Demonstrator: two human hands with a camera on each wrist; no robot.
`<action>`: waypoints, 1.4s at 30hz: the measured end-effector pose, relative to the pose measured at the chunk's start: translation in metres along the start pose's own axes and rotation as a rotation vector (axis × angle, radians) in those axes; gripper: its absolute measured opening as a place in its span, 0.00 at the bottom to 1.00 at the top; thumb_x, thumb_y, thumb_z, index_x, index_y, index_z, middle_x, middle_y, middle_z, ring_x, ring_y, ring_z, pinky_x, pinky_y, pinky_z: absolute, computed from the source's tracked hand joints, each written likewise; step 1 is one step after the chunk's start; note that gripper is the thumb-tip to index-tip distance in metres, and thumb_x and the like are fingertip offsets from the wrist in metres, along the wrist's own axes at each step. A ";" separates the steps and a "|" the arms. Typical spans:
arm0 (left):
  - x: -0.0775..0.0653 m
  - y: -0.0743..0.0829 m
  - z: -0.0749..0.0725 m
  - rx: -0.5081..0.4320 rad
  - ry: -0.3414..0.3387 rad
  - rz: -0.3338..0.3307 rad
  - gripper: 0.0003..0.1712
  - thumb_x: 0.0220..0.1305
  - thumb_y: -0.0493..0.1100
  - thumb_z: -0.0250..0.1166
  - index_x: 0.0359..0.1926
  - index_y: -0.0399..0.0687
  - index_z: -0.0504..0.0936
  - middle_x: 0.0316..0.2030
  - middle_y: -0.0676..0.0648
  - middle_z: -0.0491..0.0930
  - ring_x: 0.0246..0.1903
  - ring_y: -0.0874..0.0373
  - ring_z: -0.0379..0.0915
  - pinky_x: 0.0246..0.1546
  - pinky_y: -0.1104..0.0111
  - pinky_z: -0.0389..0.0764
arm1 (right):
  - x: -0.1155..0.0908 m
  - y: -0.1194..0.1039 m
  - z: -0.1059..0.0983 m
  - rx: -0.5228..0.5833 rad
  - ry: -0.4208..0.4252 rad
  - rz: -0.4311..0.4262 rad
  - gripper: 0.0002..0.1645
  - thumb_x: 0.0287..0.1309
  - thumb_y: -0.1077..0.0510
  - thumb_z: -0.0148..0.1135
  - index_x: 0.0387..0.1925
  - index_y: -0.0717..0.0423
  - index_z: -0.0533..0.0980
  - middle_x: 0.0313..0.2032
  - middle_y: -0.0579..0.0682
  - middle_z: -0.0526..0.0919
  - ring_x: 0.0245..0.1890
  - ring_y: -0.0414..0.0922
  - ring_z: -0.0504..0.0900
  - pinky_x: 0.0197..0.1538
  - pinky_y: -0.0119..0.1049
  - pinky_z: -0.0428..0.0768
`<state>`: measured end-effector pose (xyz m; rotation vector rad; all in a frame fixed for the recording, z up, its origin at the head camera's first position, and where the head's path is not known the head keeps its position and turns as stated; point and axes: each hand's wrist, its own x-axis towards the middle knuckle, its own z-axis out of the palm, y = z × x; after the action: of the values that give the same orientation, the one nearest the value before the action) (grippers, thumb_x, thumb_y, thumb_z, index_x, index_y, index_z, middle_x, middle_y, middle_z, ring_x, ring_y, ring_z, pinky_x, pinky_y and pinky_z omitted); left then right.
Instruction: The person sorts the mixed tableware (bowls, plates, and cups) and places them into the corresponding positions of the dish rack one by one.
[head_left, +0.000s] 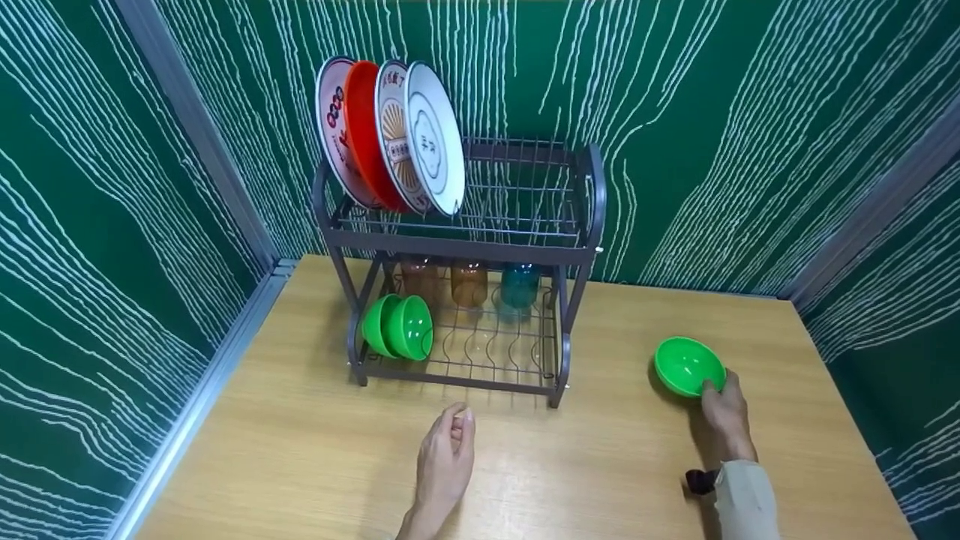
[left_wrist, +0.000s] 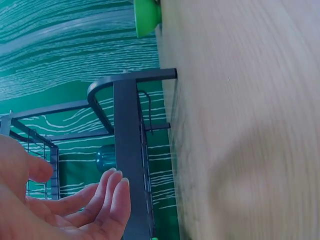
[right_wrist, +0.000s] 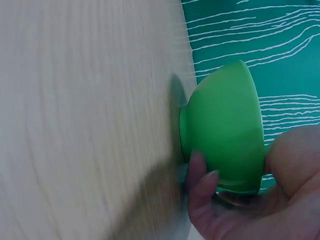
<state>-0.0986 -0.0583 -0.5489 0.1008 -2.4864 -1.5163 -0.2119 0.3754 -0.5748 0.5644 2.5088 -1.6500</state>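
Note:
On the right of the table a green bowl (head_left: 684,364) faces upward, and my right hand (head_left: 727,409) pinches its near right rim, thumb at the inside edge. The right wrist view shows the bowl (right_wrist: 222,127) from the side, its foot close to the table, fingers under its wall. My left hand (head_left: 445,457) is in front of the dish rack (head_left: 457,246), fingers loosely curled, holding nothing. In the left wrist view the left hand (left_wrist: 85,205) has its palm turned up. Two more green bowls (head_left: 411,328) stand on edge at the left of the lower tier.
Several plates (head_left: 435,142), one of them red, stand in the upper tier's left side. Behind the bowls, a pinkish glass (head_left: 420,277), an amber glass (head_left: 469,283) and a teal glass (head_left: 520,285) sit in the lower tier. Green patterned walls (head_left: 697,150) enclose the table (head_left: 300,465).

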 end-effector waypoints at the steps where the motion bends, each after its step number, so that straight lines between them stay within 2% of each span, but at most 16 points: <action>1: -0.001 0.000 0.000 -0.014 -0.007 -0.001 0.24 0.80 0.51 0.54 0.60 0.36 0.79 0.37 0.52 0.81 0.37 0.60 0.78 0.40 0.67 0.82 | -0.001 0.001 0.000 0.000 -0.002 -0.014 0.37 0.79 0.55 0.27 0.78 0.70 0.34 0.73 0.76 0.53 0.73 0.63 0.63 0.74 0.54 0.63; 3: -0.002 -0.001 0.002 -0.035 -0.020 0.002 0.23 0.80 0.51 0.54 0.60 0.36 0.79 0.37 0.50 0.83 0.37 0.59 0.79 0.41 0.67 0.83 | -0.003 0.003 0.000 0.001 -0.006 -0.038 0.35 0.79 0.57 0.25 0.77 0.73 0.37 0.63 0.74 0.68 0.57 0.56 0.81 0.61 0.46 0.79; 4: -0.002 -0.002 0.002 -0.049 -0.029 0.002 0.23 0.80 0.51 0.53 0.59 0.35 0.79 0.38 0.48 0.83 0.37 0.59 0.79 0.41 0.67 0.83 | -0.004 0.004 0.001 0.003 -0.004 -0.048 0.34 0.79 0.58 0.25 0.77 0.73 0.39 0.57 0.72 0.72 0.47 0.52 0.86 0.52 0.42 0.84; 6: -0.003 -0.003 0.004 -0.074 -0.045 0.006 0.24 0.81 0.50 0.53 0.59 0.34 0.79 0.38 0.46 0.84 0.38 0.57 0.80 0.42 0.67 0.83 | -0.006 0.007 0.001 0.015 0.002 -0.062 0.33 0.79 0.59 0.25 0.76 0.74 0.42 0.49 0.65 0.75 0.28 0.43 0.84 0.34 0.36 0.84; 10: -0.003 -0.003 0.006 -0.131 -0.084 -0.010 0.25 0.81 0.50 0.52 0.59 0.32 0.78 0.38 0.43 0.84 0.38 0.51 0.81 0.42 0.68 0.84 | -0.011 0.010 0.003 0.052 0.006 -0.053 0.32 0.79 0.59 0.25 0.75 0.73 0.43 0.52 0.69 0.71 0.27 0.44 0.83 0.33 0.38 0.85; 14: -0.007 -0.003 0.007 -0.178 -0.119 -0.040 0.25 0.81 0.49 0.53 0.60 0.30 0.77 0.38 0.42 0.83 0.38 0.46 0.81 0.41 0.69 0.84 | -0.018 0.013 0.004 0.054 -0.007 -0.057 0.32 0.79 0.58 0.25 0.76 0.73 0.42 0.53 0.69 0.71 0.29 0.45 0.84 0.35 0.39 0.85; 18: -0.011 -0.002 0.007 -0.214 -0.154 -0.080 0.25 0.81 0.49 0.52 0.60 0.30 0.76 0.38 0.42 0.83 0.36 0.47 0.81 0.38 0.70 0.83 | -0.025 0.012 0.004 0.013 -0.011 -0.078 0.32 0.79 0.58 0.26 0.76 0.72 0.44 0.49 0.66 0.75 0.30 0.44 0.84 0.36 0.38 0.84; 20: -0.012 -0.002 0.007 -0.230 -0.165 -0.098 0.25 0.81 0.50 0.52 0.61 0.31 0.76 0.38 0.42 0.83 0.36 0.49 0.81 0.37 0.71 0.83 | -0.028 0.009 0.004 -0.026 -0.014 -0.100 0.33 0.80 0.57 0.26 0.76 0.73 0.44 0.50 0.68 0.75 0.31 0.44 0.83 0.41 0.37 0.81; 24: -0.014 -0.002 0.008 -0.240 -0.168 -0.113 0.25 0.81 0.51 0.51 0.60 0.32 0.77 0.38 0.43 0.83 0.35 0.53 0.81 0.35 0.71 0.83 | -0.035 0.003 0.005 -0.088 -0.016 -0.138 0.34 0.80 0.55 0.26 0.76 0.72 0.46 0.57 0.70 0.71 0.34 0.42 0.81 0.50 0.39 0.73; 29: -0.015 -0.002 0.008 -0.237 -0.162 -0.129 0.24 0.81 0.51 0.52 0.57 0.34 0.79 0.37 0.45 0.83 0.33 0.56 0.80 0.34 0.71 0.82 | -0.045 -0.003 0.009 -0.069 -0.032 -0.165 0.33 0.80 0.54 0.27 0.77 0.70 0.47 0.57 0.69 0.71 0.36 0.46 0.81 0.48 0.37 0.75; 31: -0.015 -0.002 0.008 -0.252 -0.159 -0.130 0.23 0.81 0.50 0.52 0.57 0.34 0.79 0.37 0.45 0.84 0.33 0.56 0.81 0.33 0.71 0.82 | -0.049 -0.006 0.011 -0.076 -0.041 -0.179 0.34 0.81 0.53 0.26 0.77 0.69 0.47 0.58 0.70 0.70 0.43 0.51 0.80 0.52 0.40 0.75; 34: -0.015 -0.002 0.008 -0.289 -0.161 -0.130 0.22 0.81 0.48 0.52 0.57 0.32 0.79 0.36 0.44 0.84 0.32 0.54 0.81 0.32 0.71 0.83 | -0.056 -0.010 0.014 -0.082 -0.055 -0.182 0.34 0.81 0.52 0.25 0.78 0.68 0.45 0.63 0.71 0.66 0.54 0.61 0.74 0.59 0.51 0.71; 37: -0.014 -0.003 0.009 -0.333 -0.165 -0.139 0.21 0.82 0.46 0.51 0.58 0.30 0.78 0.36 0.43 0.83 0.32 0.53 0.81 0.31 0.68 0.85 | -0.062 -0.014 0.018 -0.082 -0.078 -0.183 0.34 0.81 0.53 0.25 0.78 0.68 0.43 0.70 0.74 0.58 0.69 0.67 0.62 0.70 0.62 0.62; 41: -0.012 -0.004 0.011 -0.351 -0.173 -0.162 0.21 0.82 0.44 0.50 0.59 0.30 0.77 0.36 0.45 0.82 0.32 0.53 0.80 0.29 0.66 0.85 | -0.073 -0.021 0.024 -0.081 -0.095 -0.194 0.33 0.82 0.55 0.27 0.79 0.67 0.43 0.74 0.73 0.54 0.74 0.68 0.55 0.74 0.64 0.56; 42: -0.012 -0.004 0.011 -0.350 -0.176 -0.164 0.22 0.82 0.44 0.49 0.59 0.29 0.77 0.36 0.45 0.82 0.32 0.53 0.80 0.28 0.67 0.85 | -0.076 -0.022 0.025 -0.086 -0.093 -0.200 0.33 0.82 0.55 0.28 0.79 0.67 0.44 0.73 0.73 0.56 0.71 0.68 0.60 0.71 0.62 0.62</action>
<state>-0.0895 -0.0482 -0.5590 0.1186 -2.3426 -2.0879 -0.1528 0.3255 -0.5455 0.2290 2.6250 -1.5779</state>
